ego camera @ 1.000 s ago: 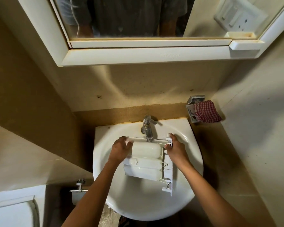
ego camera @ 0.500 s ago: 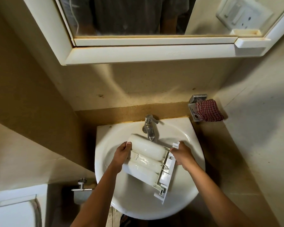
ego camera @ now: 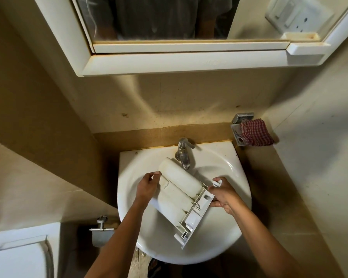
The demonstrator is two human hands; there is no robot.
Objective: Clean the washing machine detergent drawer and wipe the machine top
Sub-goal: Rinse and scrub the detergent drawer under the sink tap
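Observation:
The white detergent drawer (ego camera: 179, 193) is upside down over the white washbasin (ego camera: 225, 167), turned diagonally with its rounded undersides up and its front panel toward the lower right. My left hand (ego camera: 148, 187) grips the drawer's left rear edge. My right hand (ego camera: 222, 192) grips the front panel's upper end. The drawer's far corner lies just under the chrome tap (ego camera: 184, 153).
A red checked cloth (ego camera: 255, 135) hangs on a metal holder (ego camera: 238, 129) on the wall to the right of the basin. A mirrored cabinet (ego camera: 179, 61) juts out overhead. A toilet cistern (ego camera: 18, 255) and a wall tap (ego camera: 101, 227) are at lower left.
Both hands have turned the drawer clockwise, from square to the basin to a diagonal, and its far end has moved up toward the tap.

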